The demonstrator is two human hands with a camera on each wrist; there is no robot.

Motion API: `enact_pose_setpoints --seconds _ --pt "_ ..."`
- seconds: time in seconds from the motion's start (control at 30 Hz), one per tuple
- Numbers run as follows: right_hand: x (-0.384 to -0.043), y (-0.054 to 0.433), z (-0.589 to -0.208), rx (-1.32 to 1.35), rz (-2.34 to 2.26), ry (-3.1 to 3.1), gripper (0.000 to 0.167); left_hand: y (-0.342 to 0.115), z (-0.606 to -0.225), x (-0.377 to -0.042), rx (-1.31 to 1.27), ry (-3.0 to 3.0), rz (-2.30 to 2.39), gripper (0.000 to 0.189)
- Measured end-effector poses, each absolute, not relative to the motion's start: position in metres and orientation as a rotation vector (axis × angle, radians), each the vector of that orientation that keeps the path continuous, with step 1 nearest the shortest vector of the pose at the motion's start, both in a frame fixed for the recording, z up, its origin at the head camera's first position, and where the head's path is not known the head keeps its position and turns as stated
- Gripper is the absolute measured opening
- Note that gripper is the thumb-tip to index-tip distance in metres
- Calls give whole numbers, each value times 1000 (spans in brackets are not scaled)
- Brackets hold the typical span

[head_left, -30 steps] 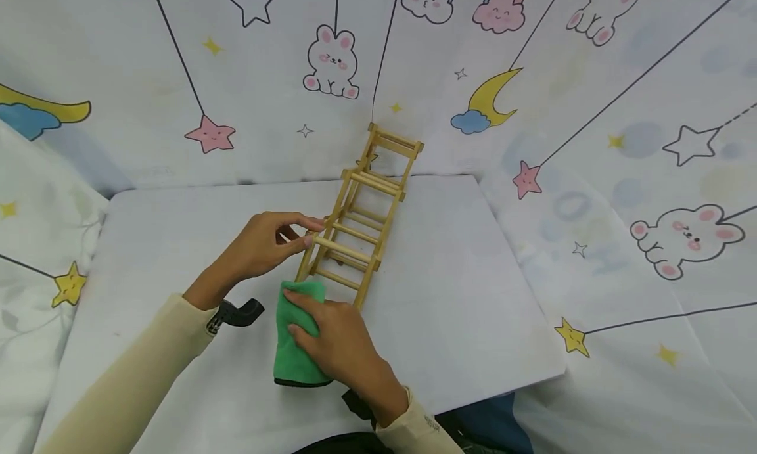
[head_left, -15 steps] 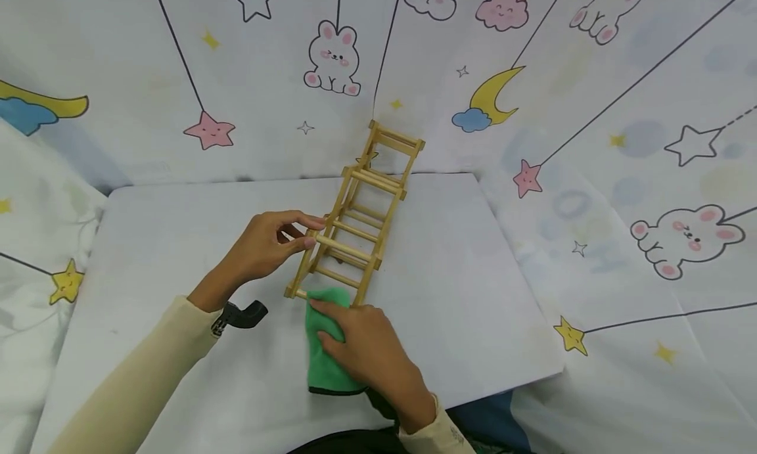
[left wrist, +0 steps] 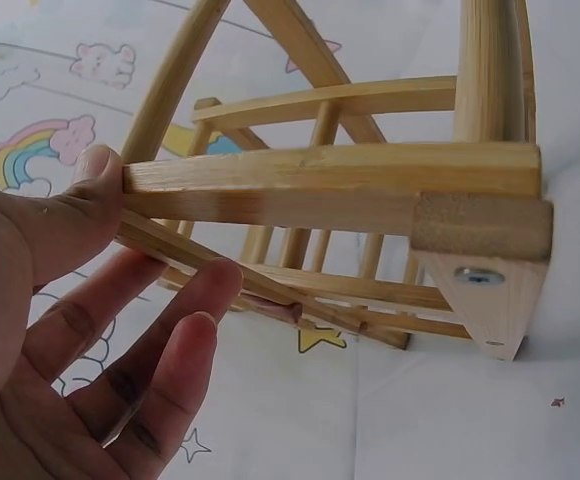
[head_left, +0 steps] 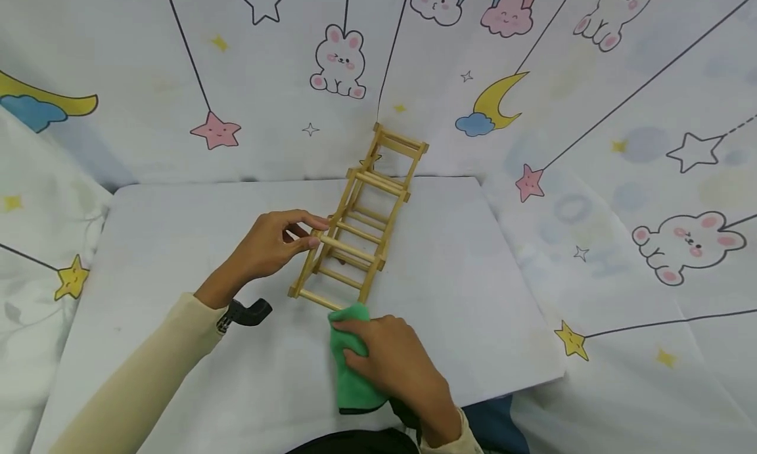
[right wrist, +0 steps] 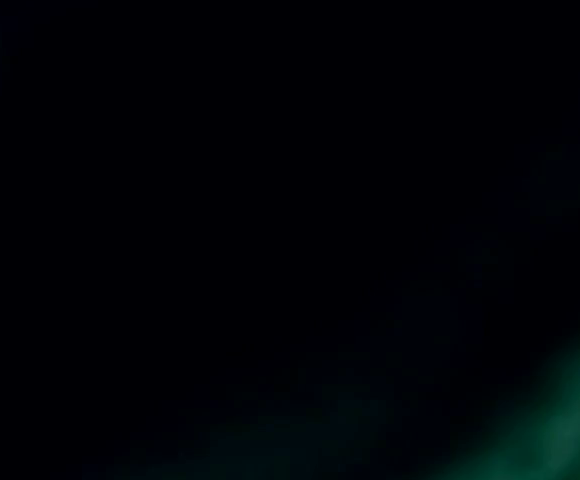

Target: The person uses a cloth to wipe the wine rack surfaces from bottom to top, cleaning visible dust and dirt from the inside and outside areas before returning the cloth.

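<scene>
Holding a slatted wooden rack [head_left: 349, 249] by its left side in the left hand [head_left: 273, 244], below the middle of its length, with thumb and forefinger bent close together at the wood and the other fingers [left wrist: 185, 370] loosely curved, seen under the rail from the left wrist. Gripping a green cloth [head_left: 353, 391] in the right hand [head_left: 402, 362], with thumb and fingers bent over it and little gap between. Hiding the rack's near right corner with the cloth's upper end in the head view; cannot tell whether touching it or just above. Nearly black in the right wrist view, with a green blur at lower right. Of the rack: set aslant on a white desk [head_left: 461, 263], with its far end in front of a printed fabric [head_left: 142, 138]. Fitted with a screw [left wrist: 480, 276] below an end block [left wrist: 482, 225]. Clad in cream sleeves [head_left: 148, 368], with a black mount [head_left: 251, 313] at the left wrist.
</scene>
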State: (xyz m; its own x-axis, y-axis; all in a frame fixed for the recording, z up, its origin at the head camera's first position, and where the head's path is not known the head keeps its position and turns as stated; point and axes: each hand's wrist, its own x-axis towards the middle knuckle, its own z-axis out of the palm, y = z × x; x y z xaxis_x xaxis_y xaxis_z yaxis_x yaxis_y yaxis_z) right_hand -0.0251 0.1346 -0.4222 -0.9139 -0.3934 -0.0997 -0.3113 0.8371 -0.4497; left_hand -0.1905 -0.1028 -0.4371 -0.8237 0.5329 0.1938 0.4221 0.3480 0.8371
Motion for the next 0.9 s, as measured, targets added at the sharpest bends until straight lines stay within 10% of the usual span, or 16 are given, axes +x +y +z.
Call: enact_pose_setpoints --seconds 0.5,0.9 --pt "-50 144 -392 -607 -1014 2977 48 -102 -438 -190 881 2507 1491 25" --pt "-57 183 -389 -116 -1354 2881 45 -91 -442 -178 848 2588 1472 27"
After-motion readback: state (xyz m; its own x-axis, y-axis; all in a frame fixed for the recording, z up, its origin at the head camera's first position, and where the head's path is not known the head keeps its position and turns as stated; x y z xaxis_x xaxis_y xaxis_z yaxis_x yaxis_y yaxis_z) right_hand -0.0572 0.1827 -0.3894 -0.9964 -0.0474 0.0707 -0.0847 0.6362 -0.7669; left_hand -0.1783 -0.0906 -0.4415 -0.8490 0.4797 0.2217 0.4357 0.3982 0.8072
